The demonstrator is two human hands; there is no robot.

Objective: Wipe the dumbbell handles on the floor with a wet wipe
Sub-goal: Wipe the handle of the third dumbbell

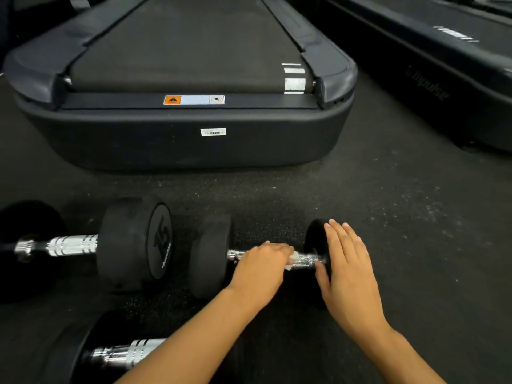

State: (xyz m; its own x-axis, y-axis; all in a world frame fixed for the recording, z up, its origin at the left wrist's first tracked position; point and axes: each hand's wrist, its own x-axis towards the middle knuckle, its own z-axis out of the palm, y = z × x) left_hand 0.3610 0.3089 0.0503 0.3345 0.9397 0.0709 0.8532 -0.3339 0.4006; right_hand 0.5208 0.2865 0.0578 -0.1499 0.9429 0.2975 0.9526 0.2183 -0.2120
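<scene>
dumbbell point(304, 260) laid left-right, lower centre | wet wipe point(293, 258) gripped round handle by left hand point(260, 268) | right hand point(347, 268) flat-fingered on right head | bare floor point(415, 231) at right

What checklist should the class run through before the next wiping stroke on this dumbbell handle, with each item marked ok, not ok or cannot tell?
1. Wet wipe in the left hand: ok, a white corner shows under the fingers.
2. Wipe on the small dumbbell's handle: ok.
3. Right hand steadying the dumbbell's right weight: ok, fingers flat against it.
4. Whole handle wiped: cannot tell.
5. Large dumbbell on the left wiped: cannot tell.
6. Near dumbbell wiped: cannot tell.
</scene>
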